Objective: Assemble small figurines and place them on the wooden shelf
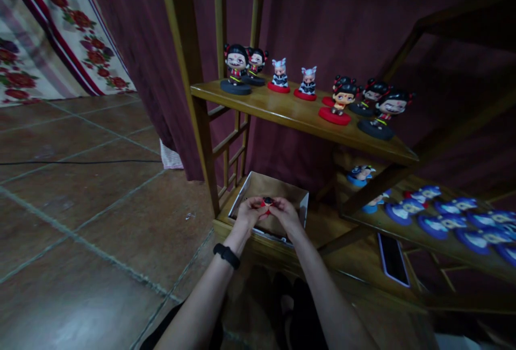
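Observation:
Between my two hands is a small figurine (267, 202) with a black top and a red lower part. My left hand (250, 212), with a black band on its wrist, grips it from the left. My right hand (284, 213) closes on it from the right, the thumbs meeting near its front. Fingers cover most of its body. Both hands are over a shallow cardboard box (300, 207) with white edges, which stands on the bottom shelf. A few small dark bits lie in the box, too small to make out.
Above, a wooden shelf (282, 107) carries several big-headed figurines (236, 65) on round bases. To the right, a lower shelf holds several blue-based figurines (403, 210). A phone (393, 258) lies below them. A shelf post (203, 145) rises left of the box, beside tiled floor (100, 242).

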Available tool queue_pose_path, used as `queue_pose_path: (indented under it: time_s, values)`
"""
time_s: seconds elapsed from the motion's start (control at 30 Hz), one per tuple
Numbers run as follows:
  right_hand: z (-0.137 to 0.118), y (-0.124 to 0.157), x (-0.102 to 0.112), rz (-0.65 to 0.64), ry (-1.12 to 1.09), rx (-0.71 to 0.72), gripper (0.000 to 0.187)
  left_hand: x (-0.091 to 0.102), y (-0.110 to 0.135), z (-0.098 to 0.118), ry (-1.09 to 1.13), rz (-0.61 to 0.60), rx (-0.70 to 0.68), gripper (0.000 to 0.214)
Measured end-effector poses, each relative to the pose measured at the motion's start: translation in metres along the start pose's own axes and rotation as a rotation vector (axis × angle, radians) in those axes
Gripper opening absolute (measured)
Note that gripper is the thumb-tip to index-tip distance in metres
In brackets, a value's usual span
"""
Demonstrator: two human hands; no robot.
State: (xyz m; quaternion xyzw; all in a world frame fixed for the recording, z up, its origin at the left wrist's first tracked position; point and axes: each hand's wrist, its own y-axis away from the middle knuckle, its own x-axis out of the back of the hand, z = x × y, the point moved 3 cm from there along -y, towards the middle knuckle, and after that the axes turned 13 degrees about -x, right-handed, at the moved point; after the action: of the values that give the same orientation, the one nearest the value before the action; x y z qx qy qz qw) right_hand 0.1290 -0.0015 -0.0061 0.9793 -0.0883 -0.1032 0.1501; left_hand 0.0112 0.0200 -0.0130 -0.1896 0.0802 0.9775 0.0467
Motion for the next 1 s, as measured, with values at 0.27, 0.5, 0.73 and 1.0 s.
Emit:
queue_pose_path:
  time_s: [0.27, 0.5, 0.73, 1.0]
  values:
    - [0.007, 0.005, 0.005, -0.059, -0.160, -0.136, 0.027, -0.005, 0.004, 0.007, -0.046, -0.004, -0.002, 0.024]
    - [0.004, 0.006, 0.005, -0.077, -0.179, -0.139, 0.030, -0.005, 0.004, 0.003, -0.008, -0.021, 0.015, 0.025]
    - [0.005, 0.001, 0.008, -0.008, -0.087, -0.055, 0.034, -0.002, -0.006, -0.005, -0.300, -0.094, -0.326, 0.019]
    - [0.000, 0.008, 0.005, -0.089, -0.175, -0.143, 0.026, -0.004, -0.004, -0.003, -0.132, -0.067, -0.162, 0.017]
